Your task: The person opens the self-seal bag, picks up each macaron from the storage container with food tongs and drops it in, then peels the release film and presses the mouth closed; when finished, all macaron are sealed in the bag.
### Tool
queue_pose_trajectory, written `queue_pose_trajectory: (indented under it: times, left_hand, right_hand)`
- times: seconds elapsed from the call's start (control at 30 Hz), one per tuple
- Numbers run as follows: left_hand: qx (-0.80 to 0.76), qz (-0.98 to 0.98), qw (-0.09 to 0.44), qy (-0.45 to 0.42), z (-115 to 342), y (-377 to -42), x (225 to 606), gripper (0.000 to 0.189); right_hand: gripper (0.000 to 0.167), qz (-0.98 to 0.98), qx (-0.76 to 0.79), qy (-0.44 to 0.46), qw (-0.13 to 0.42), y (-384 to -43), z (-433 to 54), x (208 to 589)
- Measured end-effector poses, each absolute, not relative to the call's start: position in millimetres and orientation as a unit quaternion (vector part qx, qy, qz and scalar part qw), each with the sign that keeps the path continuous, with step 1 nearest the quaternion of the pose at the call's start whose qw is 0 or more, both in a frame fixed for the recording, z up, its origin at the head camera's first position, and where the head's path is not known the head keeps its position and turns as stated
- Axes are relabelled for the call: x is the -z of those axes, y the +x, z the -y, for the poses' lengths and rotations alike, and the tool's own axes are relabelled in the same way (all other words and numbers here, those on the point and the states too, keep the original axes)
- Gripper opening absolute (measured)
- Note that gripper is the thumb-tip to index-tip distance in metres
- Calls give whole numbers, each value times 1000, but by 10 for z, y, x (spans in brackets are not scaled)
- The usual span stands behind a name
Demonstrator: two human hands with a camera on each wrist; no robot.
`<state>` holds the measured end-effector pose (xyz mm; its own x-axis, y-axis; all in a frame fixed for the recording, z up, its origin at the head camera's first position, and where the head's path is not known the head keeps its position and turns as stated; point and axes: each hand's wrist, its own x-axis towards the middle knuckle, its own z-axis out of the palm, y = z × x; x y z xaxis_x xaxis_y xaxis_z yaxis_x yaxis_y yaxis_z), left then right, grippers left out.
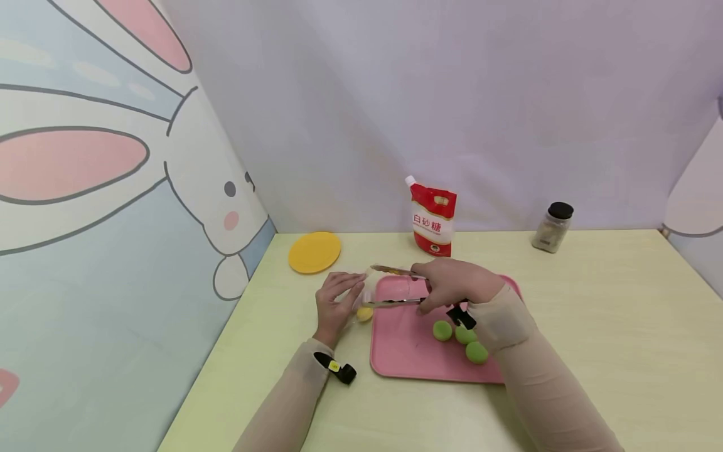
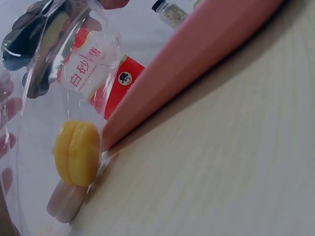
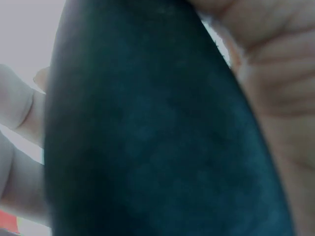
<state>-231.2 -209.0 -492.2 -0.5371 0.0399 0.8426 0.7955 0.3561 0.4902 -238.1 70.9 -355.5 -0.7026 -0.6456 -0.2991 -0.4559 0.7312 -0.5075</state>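
My left hand (image 1: pixel 337 302) holds a clear plastic bag (image 2: pixel 110 49) by its upper part, left of the pink tray. Inside the bag, a yellow macaron (image 2: pixel 77 153) lies against a pinkish-brown macaron (image 2: pixel 66 201). With my right hand (image 1: pixel 454 284) I grip a pair of tongs (image 1: pixel 395 302), spread apart and pointing left at the bag's mouth. Dark scalloped tong tips show at the top of the left wrist view; I see no macaron between them. A dark tong handle (image 3: pixel 147 123) fills most of the right wrist view. Three green macarons (image 1: pixel 442 331) sit on the pink tray (image 1: pixel 407 367).
A yellow plate (image 1: pixel 314 252) lies at the back left of the table. The red and white sugar pouch (image 1: pixel 433 220) stands behind the tray. Farther right is a jar (image 1: pixel 552 229) with a black lid. A wall closes off the table's back.
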Motion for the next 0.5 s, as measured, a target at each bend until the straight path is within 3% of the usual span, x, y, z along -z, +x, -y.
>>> queue_pose_trajectory:
  times: [0.27,0.5]
  left_hand:
    - [485,730,389,-282,2080,-2289,4915,20]
    - [500,722,384,-283,2082,-2307,4939,20]
  right_hand:
    - [52,-891,222,-333,212,-2383,-769,3550]
    - [54,-894,233,-335,183,-2363,-976,3503]
